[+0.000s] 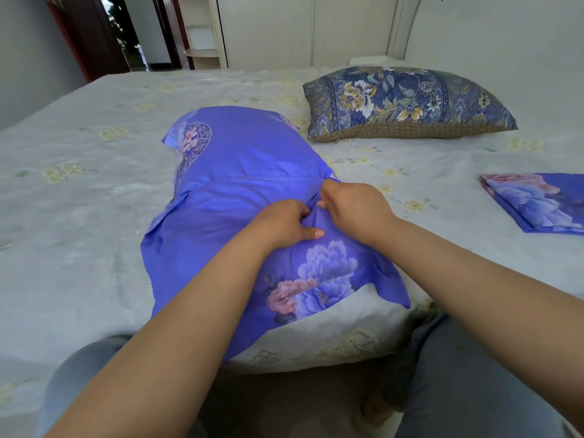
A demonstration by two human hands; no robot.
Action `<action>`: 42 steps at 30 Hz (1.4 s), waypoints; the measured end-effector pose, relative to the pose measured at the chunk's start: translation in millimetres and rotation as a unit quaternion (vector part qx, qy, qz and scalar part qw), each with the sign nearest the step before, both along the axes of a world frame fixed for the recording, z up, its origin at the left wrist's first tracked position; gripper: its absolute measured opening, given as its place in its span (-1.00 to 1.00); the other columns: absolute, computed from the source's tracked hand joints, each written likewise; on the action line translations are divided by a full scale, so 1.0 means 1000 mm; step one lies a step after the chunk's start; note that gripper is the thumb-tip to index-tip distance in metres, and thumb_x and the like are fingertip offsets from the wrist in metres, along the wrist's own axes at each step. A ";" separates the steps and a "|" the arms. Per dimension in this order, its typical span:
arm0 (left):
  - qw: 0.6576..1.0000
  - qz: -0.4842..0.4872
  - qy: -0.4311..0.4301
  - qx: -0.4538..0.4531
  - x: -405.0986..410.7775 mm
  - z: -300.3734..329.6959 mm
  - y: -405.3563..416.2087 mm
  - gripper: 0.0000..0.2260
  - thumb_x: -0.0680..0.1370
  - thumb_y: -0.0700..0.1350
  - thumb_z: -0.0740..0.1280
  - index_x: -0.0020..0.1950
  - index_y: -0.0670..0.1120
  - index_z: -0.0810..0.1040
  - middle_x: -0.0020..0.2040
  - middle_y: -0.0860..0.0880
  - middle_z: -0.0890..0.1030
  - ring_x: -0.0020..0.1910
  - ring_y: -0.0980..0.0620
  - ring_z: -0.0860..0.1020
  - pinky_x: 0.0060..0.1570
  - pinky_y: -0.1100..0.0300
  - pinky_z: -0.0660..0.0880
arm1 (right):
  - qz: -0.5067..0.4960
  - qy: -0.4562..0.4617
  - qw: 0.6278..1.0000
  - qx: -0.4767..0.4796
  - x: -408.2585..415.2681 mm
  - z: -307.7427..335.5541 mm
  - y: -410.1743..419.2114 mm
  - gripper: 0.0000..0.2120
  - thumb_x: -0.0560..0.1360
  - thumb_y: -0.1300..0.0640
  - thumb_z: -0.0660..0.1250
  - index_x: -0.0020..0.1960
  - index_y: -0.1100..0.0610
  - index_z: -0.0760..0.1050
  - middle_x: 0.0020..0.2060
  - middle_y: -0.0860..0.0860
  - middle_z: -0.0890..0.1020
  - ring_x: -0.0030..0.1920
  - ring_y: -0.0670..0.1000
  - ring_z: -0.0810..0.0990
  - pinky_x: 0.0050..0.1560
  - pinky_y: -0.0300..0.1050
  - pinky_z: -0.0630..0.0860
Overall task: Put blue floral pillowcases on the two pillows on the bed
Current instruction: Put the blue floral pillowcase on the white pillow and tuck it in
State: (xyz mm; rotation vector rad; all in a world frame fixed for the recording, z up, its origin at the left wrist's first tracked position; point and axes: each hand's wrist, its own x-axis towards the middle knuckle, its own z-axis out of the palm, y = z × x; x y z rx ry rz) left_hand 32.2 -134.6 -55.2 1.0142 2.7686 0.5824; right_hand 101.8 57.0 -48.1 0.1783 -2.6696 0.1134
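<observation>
A pillow in a blue floral pillowcase (234,172) lies lengthwise on the bed in front of me, its open end hanging over the near edge. My left hand (284,222) grips a fold of the case near its middle. My right hand (350,207) pinches the same fold just to the right. A second pillow (407,102) with a dark blue and yellow flower pattern rests at the head of the bed, far right. A folded blue floral pillowcase (537,200) lies flat at the right edge of the view.
The bed (94,191) carries a pale grey sheet with yellow flowers. A white headboard (474,33) and cupboard stand behind it, with a dark doorway (126,33) at the far left. My knees in jeans press against the near edge.
</observation>
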 end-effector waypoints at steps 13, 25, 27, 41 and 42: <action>0.922 0.047 0.364 0.125 -0.002 -0.030 -0.039 -0.89 0.62 -0.05 0.30 0.04 -0.08 0.54 -0.09 -0.12 0.54 -0.12 -0.24 0.58 -0.33 -0.08 0.48 | 0.106 -0.298 0.940 -0.126 -0.035 0.042 -0.018 -0.64 0.54 -0.23 0.47 0.11 0.00 0.48 -0.11 0.00 0.61 -0.11 0.04 0.57 -0.08 -0.01 0.45; 0.973 0.040 0.165 0.159 -0.002 -0.032 -0.038 -0.57 0.60 0.29 0.26 -0.18 -0.06 0.48 -0.24 -0.15 0.63 -0.18 -0.28 0.59 -0.25 -0.04 0.45 | 0.056 -0.009 0.959 0.279 -0.078 0.012 0.000 -0.87 0.54 0.14 0.34 0.08 0.04 0.58 -0.09 0.09 0.56 -0.16 0.23 0.63 -0.36 0.01 0.52; 0.979 0.029 0.143 0.142 -0.003 -0.031 -0.040 -0.59 0.59 0.26 0.29 -0.20 -0.06 0.49 -0.23 -0.14 0.63 -0.16 -0.26 0.58 -0.21 -0.04 0.46 | 0.027 0.008 0.962 0.272 -0.076 0.009 0.008 -0.82 0.55 0.16 0.35 0.16 0.08 0.54 -0.03 0.16 0.53 -0.14 0.25 0.60 -0.38 0.05 0.53; 0.827 0.253 -0.188 0.465 -0.067 -0.014 -0.012 -0.62 0.69 0.03 0.26 -0.29 -0.08 0.52 -0.29 -0.08 0.58 -0.30 -0.04 0.49 -0.19 0.09 0.47 | 0.118 0.084 0.987 0.072 0.042 0.000 -0.079 -0.39 0.48 -0.36 0.42 0.29 0.09 0.55 0.13 0.13 0.58 0.18 0.23 0.54 0.32 0.26 0.42; 0.762 0.224 -0.271 0.544 -0.062 -0.004 -0.008 -0.68 0.69 0.00 0.28 -0.20 -0.10 0.60 -0.20 -0.11 0.66 -0.24 -0.05 0.58 -0.14 0.09 0.55 | 0.114 0.116 0.981 0.102 0.042 -0.007 -0.079 -0.32 0.44 -0.41 0.41 0.29 0.10 0.56 0.12 0.14 0.55 0.19 0.23 0.51 0.43 0.31 0.32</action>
